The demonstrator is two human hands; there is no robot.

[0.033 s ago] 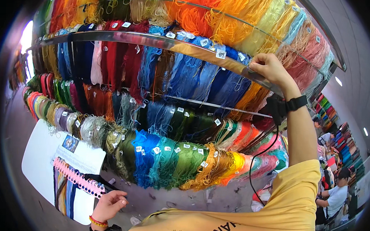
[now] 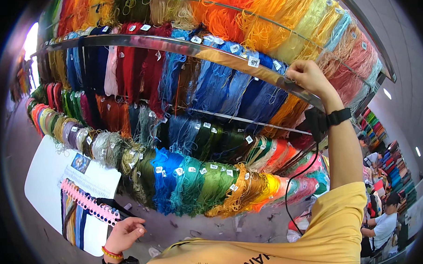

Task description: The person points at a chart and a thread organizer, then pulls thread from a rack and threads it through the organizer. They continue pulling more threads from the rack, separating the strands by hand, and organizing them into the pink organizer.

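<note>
My right hand is raised to the upper rail of a thread rack, its fingers bent into a pinch at the metal bar. Whatever the fingertips hold there is too small to make out. Blue thread skeins hang to their left, orange-brown skeins below. Low at the left, my left hand has its thumb and forefinger slightly apart, with nothing visible between them. Just beside it is a pink strip with holes, strung with coloured threads. The strip lies on a white board.
Tagged skeins hang in several tiers; a lower row bulges toward me. A printed sheet with a small picture lies on the board. A black cable runs from my right wrist. At the far right, a person in a white shirt sits near more thread.
</note>
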